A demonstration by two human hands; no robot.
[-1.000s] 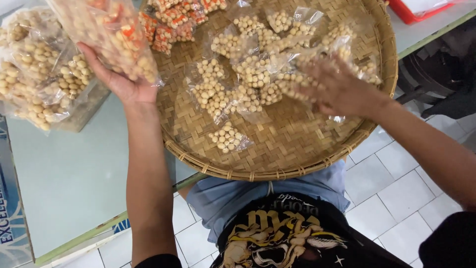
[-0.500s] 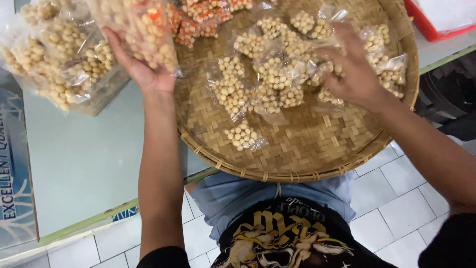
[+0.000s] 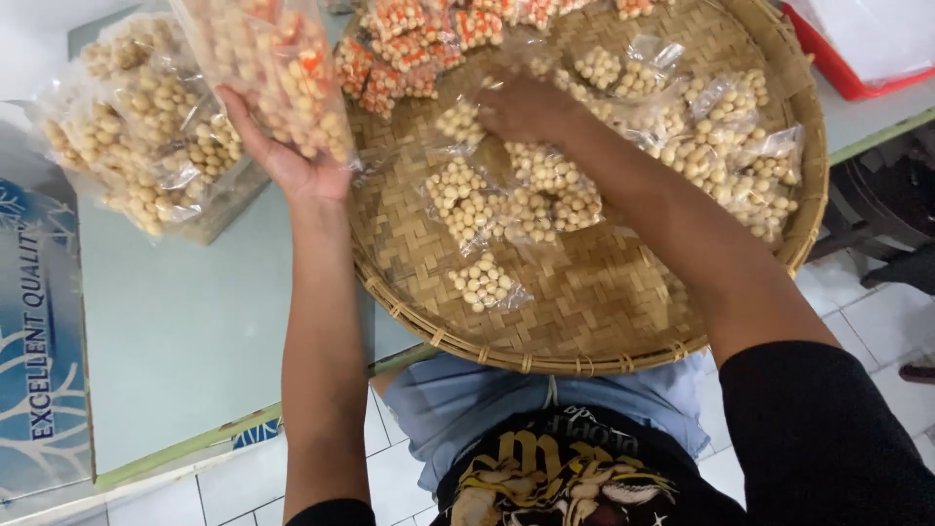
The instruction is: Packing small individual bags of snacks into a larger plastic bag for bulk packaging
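My left hand (image 3: 292, 161) holds up a big clear plastic bag (image 3: 268, 73) filled with small packets of beige and orange snack balls, at the left rim of a round woven bamboo tray (image 3: 584, 292). My right hand (image 3: 521, 107) reaches across the tray and rests on small clear packets of beige balls (image 3: 506, 195) near its middle, fingers curled over one of them. Packets of orange-and-white snacks (image 3: 409, 44) lie at the tray's far side. One lone small packet (image 3: 482, 282) lies nearer to me.
A pile of larger bags of beige balls (image 3: 136, 146) sits on the pale green table (image 3: 175, 331) to the left. A blue-and-white carton (image 3: 39, 341) lies at the left edge. A red tray (image 3: 847, 49) stands at the top right. White floor tiles show below.
My right hand has swung from the tray's right side leftward to its middle, onto the beige packets. The left hand kept the big bag raised. The view shifted slightly.
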